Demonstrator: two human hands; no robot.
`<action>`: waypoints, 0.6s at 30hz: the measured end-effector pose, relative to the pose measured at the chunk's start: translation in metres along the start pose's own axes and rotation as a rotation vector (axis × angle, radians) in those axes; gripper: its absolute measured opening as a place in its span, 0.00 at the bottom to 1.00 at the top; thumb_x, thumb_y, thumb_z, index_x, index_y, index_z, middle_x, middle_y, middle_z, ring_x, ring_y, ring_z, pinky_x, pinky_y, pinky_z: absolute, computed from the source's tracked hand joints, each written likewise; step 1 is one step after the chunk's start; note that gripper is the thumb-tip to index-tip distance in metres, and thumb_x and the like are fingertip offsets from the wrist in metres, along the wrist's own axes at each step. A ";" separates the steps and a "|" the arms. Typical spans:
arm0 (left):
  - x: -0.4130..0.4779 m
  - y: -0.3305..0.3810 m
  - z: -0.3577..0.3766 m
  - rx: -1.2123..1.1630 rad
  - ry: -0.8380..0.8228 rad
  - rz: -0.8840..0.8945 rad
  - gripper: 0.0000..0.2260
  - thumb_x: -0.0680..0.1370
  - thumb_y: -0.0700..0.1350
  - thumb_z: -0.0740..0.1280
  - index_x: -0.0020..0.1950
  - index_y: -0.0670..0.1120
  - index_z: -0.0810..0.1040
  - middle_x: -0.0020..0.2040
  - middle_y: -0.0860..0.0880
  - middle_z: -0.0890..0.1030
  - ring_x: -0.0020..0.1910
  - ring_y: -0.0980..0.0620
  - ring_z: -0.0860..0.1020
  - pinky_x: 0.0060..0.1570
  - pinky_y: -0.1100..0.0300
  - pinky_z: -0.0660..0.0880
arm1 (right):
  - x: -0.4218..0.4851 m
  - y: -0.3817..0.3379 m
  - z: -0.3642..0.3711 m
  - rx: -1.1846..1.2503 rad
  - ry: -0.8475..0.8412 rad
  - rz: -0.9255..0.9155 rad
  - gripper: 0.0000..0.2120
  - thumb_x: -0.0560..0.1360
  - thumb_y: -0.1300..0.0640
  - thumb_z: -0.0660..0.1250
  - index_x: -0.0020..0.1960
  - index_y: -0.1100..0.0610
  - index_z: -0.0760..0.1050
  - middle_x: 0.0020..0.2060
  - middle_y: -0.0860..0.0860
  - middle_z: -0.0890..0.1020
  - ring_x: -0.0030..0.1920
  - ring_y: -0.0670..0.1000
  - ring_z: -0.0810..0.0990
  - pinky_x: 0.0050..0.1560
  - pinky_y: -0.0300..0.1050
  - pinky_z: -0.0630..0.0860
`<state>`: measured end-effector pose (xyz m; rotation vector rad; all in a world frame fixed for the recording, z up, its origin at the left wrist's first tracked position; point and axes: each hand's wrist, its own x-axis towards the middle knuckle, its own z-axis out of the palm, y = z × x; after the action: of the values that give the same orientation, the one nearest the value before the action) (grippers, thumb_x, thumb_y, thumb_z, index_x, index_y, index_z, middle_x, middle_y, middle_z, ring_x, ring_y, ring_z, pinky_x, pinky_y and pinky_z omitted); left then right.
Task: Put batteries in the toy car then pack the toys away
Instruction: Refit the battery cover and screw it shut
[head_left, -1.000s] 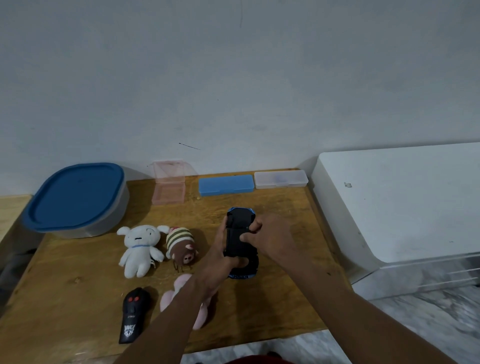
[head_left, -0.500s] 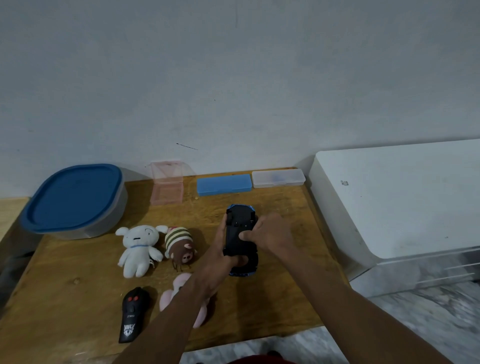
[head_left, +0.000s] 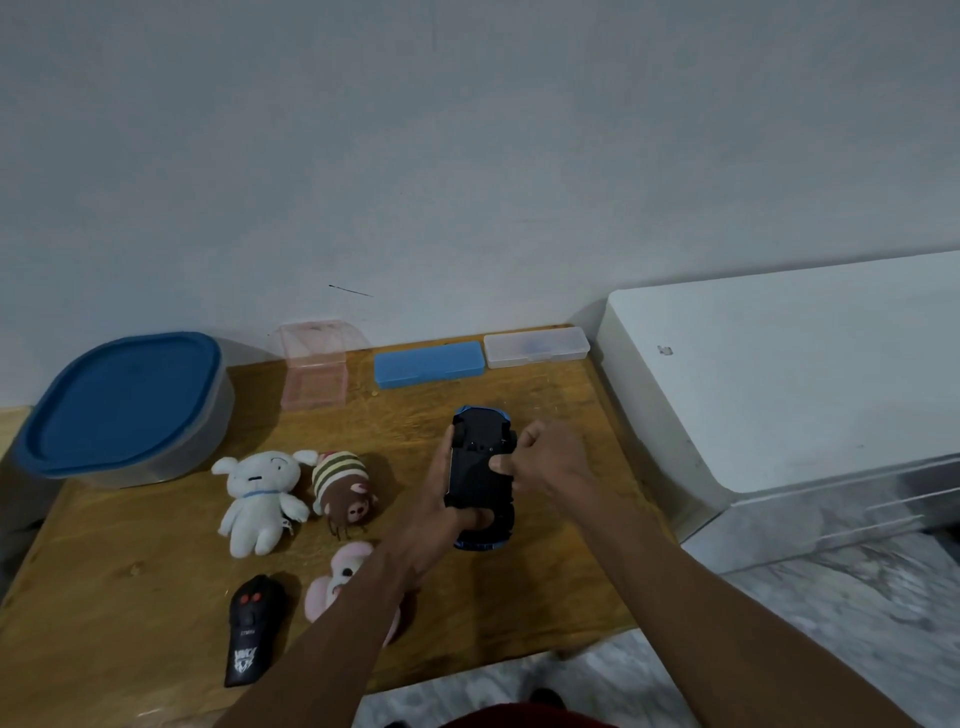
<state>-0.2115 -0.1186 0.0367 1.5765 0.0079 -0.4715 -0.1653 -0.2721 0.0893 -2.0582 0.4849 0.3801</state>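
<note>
The blue toy car (head_left: 475, 480) is turned upside down above the wooden table (head_left: 130, 561), its black underside facing me. My left hand (head_left: 441, 499) grips its left side, thumb across the lower underside. My right hand (head_left: 545, 462) holds the right side, with the thumb pressing on the middle of the underside. No batteries are visible. The black remote (head_left: 252, 629) lies at the front left. A white plush (head_left: 260, 493), a striped brown plush (head_left: 343, 486) and a pink plush (head_left: 343, 582), partly under my left forearm, lie left of the car.
A grey tub with a blue lid (head_left: 122, 405) stands at the back left. Along the wall sit an open pink case (head_left: 314, 371), a blue case (head_left: 428, 362) and a clear case (head_left: 536, 347). A white appliance (head_left: 779, 374) borders the table's right edge.
The car stays between both hands, barely moved. My right thumb has shifted slightly on the underside.
</note>
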 end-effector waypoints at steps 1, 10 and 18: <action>0.000 0.001 0.001 0.005 -0.009 0.002 0.48 0.65 0.37 0.73 0.72 0.75 0.55 0.71 0.56 0.71 0.69 0.49 0.71 0.69 0.38 0.66 | 0.000 0.001 -0.002 0.032 0.002 0.024 0.13 0.66 0.63 0.77 0.40 0.58 0.72 0.40 0.56 0.81 0.38 0.53 0.83 0.40 0.50 0.83; -0.001 0.007 0.020 0.049 -0.020 -0.025 0.50 0.67 0.33 0.71 0.78 0.65 0.49 0.73 0.54 0.70 0.69 0.51 0.71 0.67 0.46 0.69 | -0.002 0.017 -0.015 0.174 -0.002 0.117 0.10 0.69 0.64 0.75 0.41 0.59 0.73 0.43 0.57 0.81 0.40 0.54 0.83 0.38 0.45 0.83; 0.006 0.001 0.043 -0.108 -0.078 -0.066 0.48 0.67 0.27 0.68 0.75 0.65 0.57 0.67 0.56 0.75 0.67 0.49 0.74 0.69 0.43 0.68 | -0.006 0.037 -0.040 0.279 -0.025 0.153 0.08 0.71 0.65 0.73 0.43 0.59 0.73 0.44 0.57 0.81 0.40 0.53 0.82 0.33 0.40 0.80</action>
<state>-0.2186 -0.1613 0.0361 1.4546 0.0255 -0.5747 -0.1850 -0.3226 0.0843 -1.7507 0.6453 0.4039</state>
